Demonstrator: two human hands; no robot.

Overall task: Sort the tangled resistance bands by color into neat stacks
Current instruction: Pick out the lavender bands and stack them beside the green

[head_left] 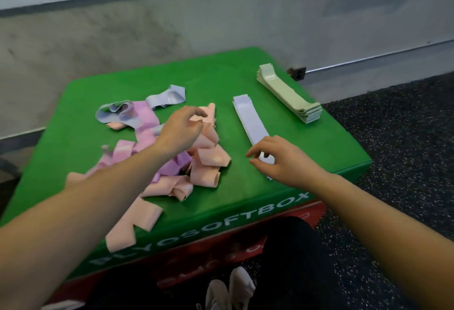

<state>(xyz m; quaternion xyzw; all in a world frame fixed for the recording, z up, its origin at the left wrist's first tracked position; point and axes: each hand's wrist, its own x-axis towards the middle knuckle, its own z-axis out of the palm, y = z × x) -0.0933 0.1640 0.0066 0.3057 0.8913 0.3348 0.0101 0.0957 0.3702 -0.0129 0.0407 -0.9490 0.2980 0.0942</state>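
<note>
Green box top point(221, 83): both hands loosely curled, seemingly holding nothing.

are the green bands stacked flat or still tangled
Stacked flat: the pale green bands lie in one aligned pile at the far right corner of the green box, apart from the tangle.

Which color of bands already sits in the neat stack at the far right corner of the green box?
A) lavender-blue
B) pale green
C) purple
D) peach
B: the pale green stack lies squared up at the far right corner of the green box.
</note>
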